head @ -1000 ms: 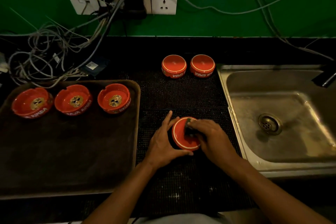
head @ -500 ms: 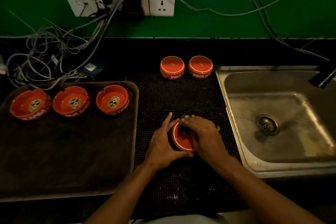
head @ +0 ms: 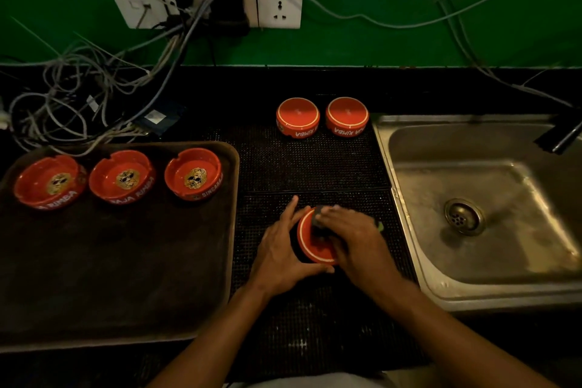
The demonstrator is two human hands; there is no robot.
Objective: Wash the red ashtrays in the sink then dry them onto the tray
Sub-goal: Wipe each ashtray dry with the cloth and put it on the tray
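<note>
On the tray [head: 132,277], along its far edge, three red ashtrays are sitting upright in a row: left one [head: 48,181] reading "RIMBA" on its wall, middle one [head: 122,176] reading "RAJA RIMBA" in part, right one [head: 193,174] reading "SINGARAJA" as far as I can make out. Each is showing a gold emblem in its bowl; otherwise the bowls are holding nothing visible.

At the far edge of the black mat [head: 315,164], two more ashtrays are lying upside down side by side, nearly touching: one [head: 297,116] and one [head: 347,116] nearer the sink [head: 491,217]. White "RIMBA" lettering is showing inverted on both walls. Sink basin is holding nothing but its drain [head: 463,217].

At the mat's centre, the sixth ashtray [head: 310,244] is lying upside down. Left hand [head: 285,252] is gripping its rim, thumb and fingers curled round the side, index finger sticking out. Right hand [head: 356,233] is clutching a dark sponge [head: 318,219] with a green edge, pressing it on the ashtray's base.

Behind the counter, a socket plate [head: 204,0] is sitting on the green wall, cables [head: 78,98] piling below.
</note>
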